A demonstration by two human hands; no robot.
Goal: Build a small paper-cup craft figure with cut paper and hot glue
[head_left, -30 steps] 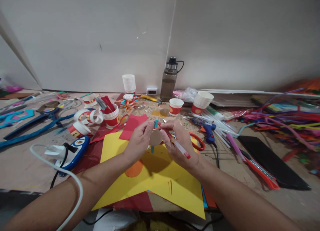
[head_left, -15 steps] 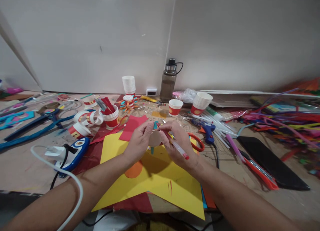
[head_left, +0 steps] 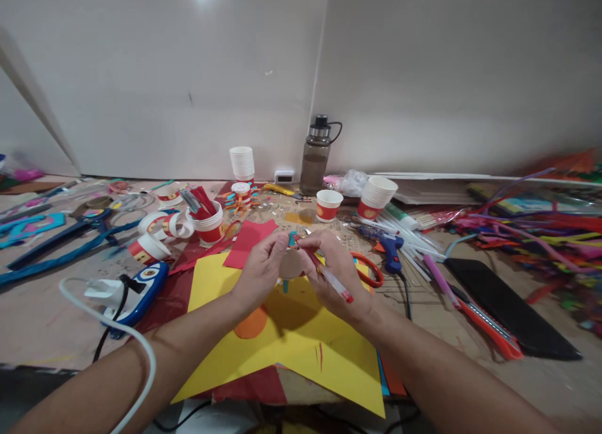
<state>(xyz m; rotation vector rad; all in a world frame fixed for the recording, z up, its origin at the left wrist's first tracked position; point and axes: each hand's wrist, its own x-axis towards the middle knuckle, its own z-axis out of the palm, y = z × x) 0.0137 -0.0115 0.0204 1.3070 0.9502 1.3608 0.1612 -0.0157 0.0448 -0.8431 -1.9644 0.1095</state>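
My left hand (head_left: 264, 256) is closed on the left edge of a small round brown disc (head_left: 291, 264), which has a blue-green strip at its top and another below it. A red pen (head_left: 335, 283) with a clear barrel lies in my right hand (head_left: 335, 266), its tip pointing at the blue-green piece on top. The fingers of that hand also sit against the disc's right side. Both hands are above a yellow paper sheet (head_left: 211, 346) with an orange circle (head_left: 251, 323) on it. Red paper (head_left: 249, 241) lies just behind my left hand.
Right of my hands lie orange-handled scissors (head_left: 371, 272), a blue glue gun (head_left: 391, 252), a box cutter (head_left: 491, 327) and a black phone (head_left: 512, 308). Behind stand paper cups (head_left: 329, 206) and a bottle (head_left: 315, 161). A power strip (head_left: 141, 296) with a white cable sits at left.
The view has tipped slightly. Both hands keep their hold on the disc and the pen, with hardly any movement.
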